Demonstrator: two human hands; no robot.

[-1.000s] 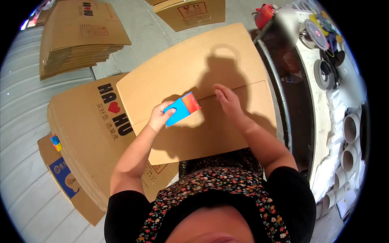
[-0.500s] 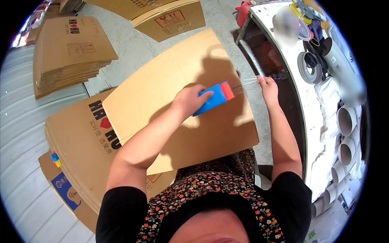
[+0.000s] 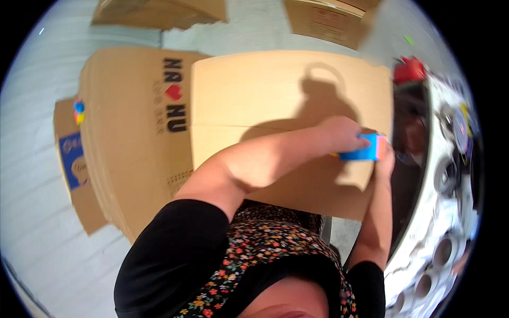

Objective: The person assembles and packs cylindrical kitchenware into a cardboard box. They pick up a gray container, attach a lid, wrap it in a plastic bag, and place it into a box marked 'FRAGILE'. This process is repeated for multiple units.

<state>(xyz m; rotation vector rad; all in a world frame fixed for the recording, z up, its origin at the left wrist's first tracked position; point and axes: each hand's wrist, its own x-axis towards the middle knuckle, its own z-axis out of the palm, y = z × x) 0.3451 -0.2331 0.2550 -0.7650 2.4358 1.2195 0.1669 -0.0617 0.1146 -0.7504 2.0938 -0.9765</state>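
**Tape run at the right edge of the box**

Pale floor all round, with flat printed cartons (image 3: 135, 132) stacked to my left and a white bench (image 3: 450, 175) carrying tape rolls (image 3: 444, 249) on my right. In front of me lies the plain cardboard box (image 3: 275, 100), its flap seam running left to right across the top.

Left hand (image 3: 343, 135) is clenched around the blue tape dispenser (image 3: 365, 149), which sits at the right end of the seam, over the box's right edge. Right hand (image 3: 386, 159) is pressed against the box edge just beside the dispenser, touching it or nearly so; the frame is smeared there, so I cannot tell whether its fingers pinch tape or only brace the box.

Judgement on progress: with the dispenser at the far end of the seam, the pass along the top looks about complete. Clear tape on the seam itself is not resolvable. Remaining, as I read it: cutting the tape and smoothing the end down the side.
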